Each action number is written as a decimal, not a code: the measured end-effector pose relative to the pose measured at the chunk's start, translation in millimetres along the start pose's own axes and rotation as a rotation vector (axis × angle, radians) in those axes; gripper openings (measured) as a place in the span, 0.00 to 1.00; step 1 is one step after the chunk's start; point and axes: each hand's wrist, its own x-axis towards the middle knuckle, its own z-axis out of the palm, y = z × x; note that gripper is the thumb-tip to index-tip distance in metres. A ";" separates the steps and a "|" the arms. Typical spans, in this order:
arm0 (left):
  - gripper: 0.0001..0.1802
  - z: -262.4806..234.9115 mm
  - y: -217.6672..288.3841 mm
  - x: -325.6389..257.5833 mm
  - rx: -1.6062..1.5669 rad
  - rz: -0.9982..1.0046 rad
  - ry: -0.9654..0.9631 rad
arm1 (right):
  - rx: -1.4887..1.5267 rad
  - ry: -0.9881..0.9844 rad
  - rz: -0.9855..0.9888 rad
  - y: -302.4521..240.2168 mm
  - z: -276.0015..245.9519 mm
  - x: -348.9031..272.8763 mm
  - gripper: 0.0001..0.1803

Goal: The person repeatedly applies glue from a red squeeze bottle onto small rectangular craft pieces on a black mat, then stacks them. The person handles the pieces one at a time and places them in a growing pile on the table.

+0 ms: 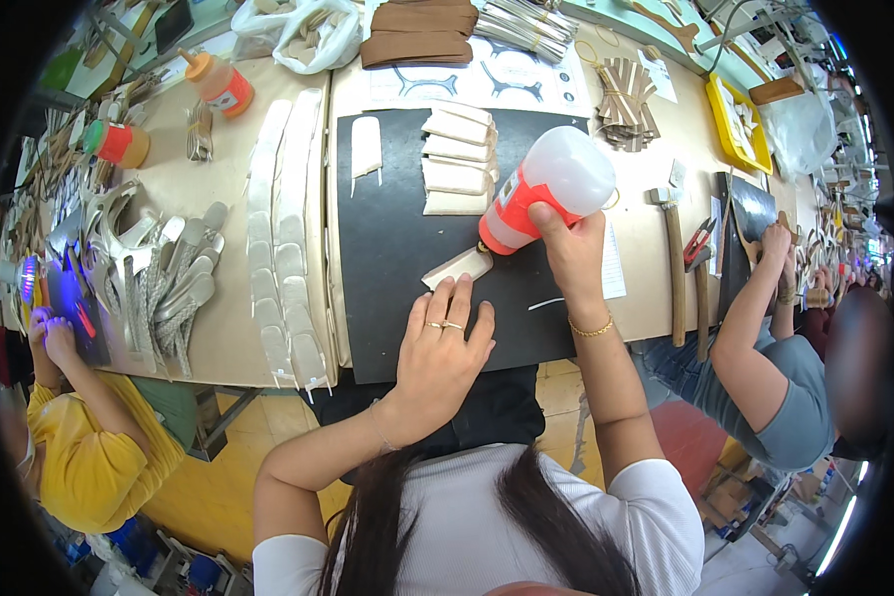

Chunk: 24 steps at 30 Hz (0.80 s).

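Black mat: a dark work mat covers the middle of the bench, and both hands are over it right now.
Right hand: the right hand is wrapped tight around a glue bottle, fingers curled round its body, thumb across the front.
Bottle: white plastic with an orange label and orange neck, tipped over hard, nozzle pointing down and to the left at the piece below.
Piece: a small cream-coloured strip lies on the mat, just under the nozzle; whether the tip touches it, I cannot tell.
Left hand: the left hand lies flat on the mat, fingers spread and stretched forward, gripping nothing, fingertips right at the near edge of the strip.
Stack: more cream strips are piled in a column at the top of the mat, with a single one to their left.
Left of the mat: a long row of pale strips runs down the tan bench, and silver cut-outs fan out beyond it.
Right of the mat: a hammer lies on the bench, red-handled pliers just beside it.
Neighbours: a person in a yellow sleeve works at the far left, another in a grey top at the right.
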 end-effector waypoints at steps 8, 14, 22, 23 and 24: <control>0.30 10.1 7.7 -3.4 0.112 -0.002 0.031 | 0.016 -0.098 0.075 -4.0 30.3 -0.8 0.22; 0.26 6.3 8.6 -1.9 0.085 0.014 0.032 | -0.063 -0.227 0.039 -5.9 53.5 -5.5 0.24; 0.29 2.1 7.7 -1.8 0.091 0.000 -0.015 | -0.009 0.015 -0.002 -6.6 12.7 2.9 0.25; 0.29 2.0 8.0 -1.3 0.101 -0.001 -0.020 | -0.010 0.014 -0.011 -5.3 9.2 2.4 0.25; 0.29 1.9 8.2 -0.6 0.114 -0.002 -0.025 | -0.016 0.025 -0.016 -4.4 6.0 1.7 0.25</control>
